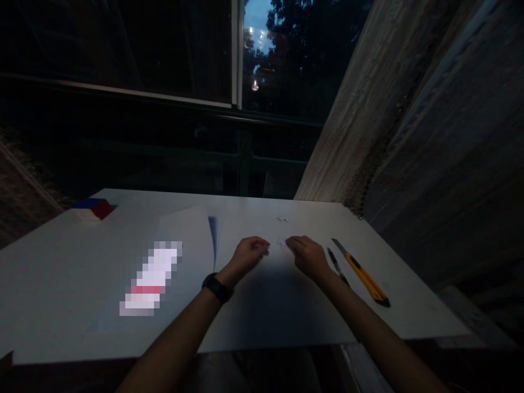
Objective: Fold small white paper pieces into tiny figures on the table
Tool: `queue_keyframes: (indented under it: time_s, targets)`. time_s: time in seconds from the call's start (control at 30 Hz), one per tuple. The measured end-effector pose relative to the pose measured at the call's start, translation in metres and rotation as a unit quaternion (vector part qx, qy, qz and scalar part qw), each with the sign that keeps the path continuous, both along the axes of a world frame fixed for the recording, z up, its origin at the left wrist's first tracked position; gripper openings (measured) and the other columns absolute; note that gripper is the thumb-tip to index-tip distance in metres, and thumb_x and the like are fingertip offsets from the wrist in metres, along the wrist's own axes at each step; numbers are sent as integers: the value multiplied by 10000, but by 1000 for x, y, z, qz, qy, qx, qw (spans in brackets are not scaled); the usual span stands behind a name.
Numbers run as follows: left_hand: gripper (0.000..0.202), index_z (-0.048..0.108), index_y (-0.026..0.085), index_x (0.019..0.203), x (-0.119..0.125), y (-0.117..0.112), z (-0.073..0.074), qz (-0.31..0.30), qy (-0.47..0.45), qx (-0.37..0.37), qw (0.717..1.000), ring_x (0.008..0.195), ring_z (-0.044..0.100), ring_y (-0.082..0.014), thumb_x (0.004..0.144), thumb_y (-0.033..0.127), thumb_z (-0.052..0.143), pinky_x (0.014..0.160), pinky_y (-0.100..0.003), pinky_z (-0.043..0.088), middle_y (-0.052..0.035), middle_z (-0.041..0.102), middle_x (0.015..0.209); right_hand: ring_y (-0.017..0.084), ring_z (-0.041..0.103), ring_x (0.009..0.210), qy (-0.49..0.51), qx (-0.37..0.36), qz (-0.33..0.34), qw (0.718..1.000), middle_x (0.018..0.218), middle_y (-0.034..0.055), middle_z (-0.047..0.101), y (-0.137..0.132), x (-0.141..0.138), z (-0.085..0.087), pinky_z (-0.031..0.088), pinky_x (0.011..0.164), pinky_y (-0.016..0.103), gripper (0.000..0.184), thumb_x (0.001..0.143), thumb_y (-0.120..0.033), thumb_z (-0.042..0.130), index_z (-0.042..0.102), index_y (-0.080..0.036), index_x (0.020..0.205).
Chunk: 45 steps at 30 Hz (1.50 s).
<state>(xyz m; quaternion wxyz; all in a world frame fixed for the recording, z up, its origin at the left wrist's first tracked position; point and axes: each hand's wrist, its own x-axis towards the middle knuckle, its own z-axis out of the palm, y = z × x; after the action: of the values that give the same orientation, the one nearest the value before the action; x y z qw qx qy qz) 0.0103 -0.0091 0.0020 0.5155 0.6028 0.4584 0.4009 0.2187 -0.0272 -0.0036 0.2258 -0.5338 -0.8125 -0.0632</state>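
My left hand, with a dark watch on its wrist, is closed over the white table, fingers pressed together. Facing it, my right hand is closed too, its fingertips bent down to the surface. Whatever either hand pinches is hidden or too small to name. In the gap between them lies a small patch of thin dark marks or scraps. Farther back is a second, similar patch. A curled sheet of paper stands up just left of my left hand.
Right of my right hand lie a dark slim pen-like tool and a yellow utility knife. On the left, a blurred-out bright rectangle rests on paper. A colored cube sits at the table's back left. Curtains hang behind.
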Motion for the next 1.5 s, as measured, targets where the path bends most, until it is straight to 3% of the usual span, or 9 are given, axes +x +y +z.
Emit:
queue_keyframes:
  time_s: [0.07, 0.17, 0.3, 0.4, 0.87, 1.37, 1.5]
  targets:
    - [221, 659, 132, 807, 0, -2, -1, -6, 86, 57, 995, 580, 545, -129, 701, 292, 550, 541, -231, 367, -56, 649, 664, 184, 574, 775, 89, -8, -72, 993, 869, 82, 672, 0, 1, 0, 401, 689, 271, 196, 785, -229, 489, 656, -167, 868]
    - [227, 666, 165, 744, 0, -9, -1, -23, 256, 160, 953, 600, 548, -151, 733, 332, 512, 562, -250, 345, -53, 640, 652, 141, 519, 529, 193, -81, -157, 965, 550, 40, 601, 7, 2, 1, 347, 518, 243, 390, 778, -470, 476, 647, -154, 626]
    - [293, 649, 159, 670, 2, -19, -1, -77, 427, 253, 865, 632, 567, -198, 777, 358, 462, 596, -286, 341, -93, 625, 644, 113, 470, 471, 198, -135, -147, 960, 457, 18, 532, 19, 0, 0, 280, 474, 230, 461, 739, -529, 490, 628, -145, 527]
    - [356, 654, 152, 697, 4, -21, -3, -93, 466, 278, 835, 664, 582, -216, 822, 358, 393, 627, -304, 356, -122, 632, 680, 121, 487, 499, 166, -144, -144, 965, 487, 25, 555, 22, -4, 0, 272, 485, 234, 438, 734, -519, 502, 630, -154, 530]
    - [405, 646, 146, 775, 6, -21, -4, -109, 530, 302, 785, 696, 601, -210, 863, 359, 313, 635, -310, 415, -113, 645, 734, 130, 538, 579, 88, -184, -181, 962, 595, 43, 634, 18, -11, 5, 282, 519, 230, 374, 757, -481, 512, 657, -174, 599]
    - [407, 637, 145, 768, 6, -21, -3, -112, 534, 305, 780, 700, 602, -197, 871, 365, 311, 640, -294, 414, -106, 639, 724, 105, 467, 520, 103, -178, -143, 968, 537, 20, 580, 12, -6, 5, 263, 505, 220, 399, 764, -469, 490, 632, -156, 562]
    - [407, 636, 142, 768, 6, -22, -2, -112, 531, 302, 783, 691, 596, -191, 872, 357, 306, 644, -296, 410, -109, 641, 727, 112, 488, 530, 125, -181, -166, 961, 536, 26, 585, 18, -7, 5, 269, 502, 220, 450, 777, -512, 456, 640, -157, 570]
